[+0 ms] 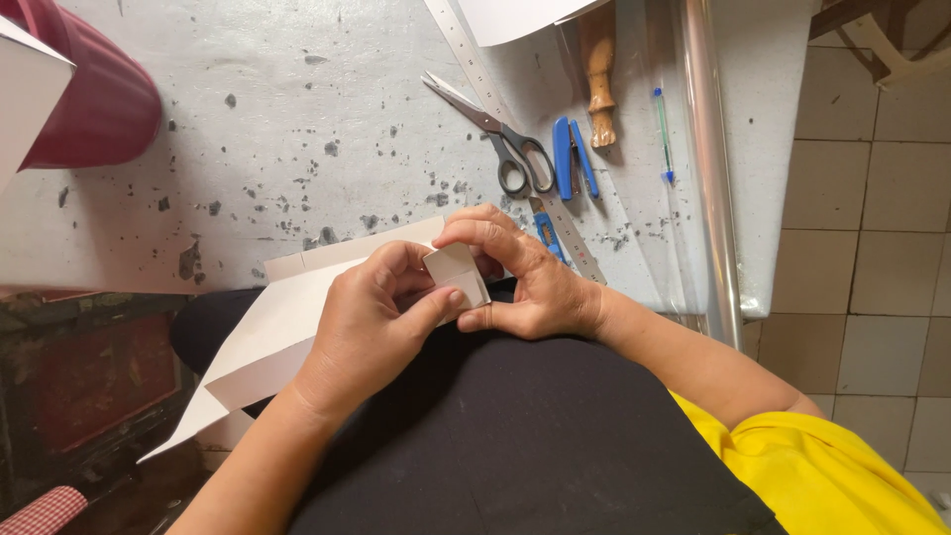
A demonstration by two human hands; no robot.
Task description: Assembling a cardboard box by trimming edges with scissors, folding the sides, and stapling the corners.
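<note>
While both hands pinch it, the folded white card (458, 272) sits between left hand (371, 322) and right hand (520, 277).

A small folded white paper piece (458, 273), creased into a boxy shape, sits pinched between both hands above the lap, just at the near edge of the grey surface (297, 119).

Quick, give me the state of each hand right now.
Left hand: closed on the folded white paper, thumb pressing it.
Right hand: closed on the same paper, fingertips pinching its top edge.
</note>
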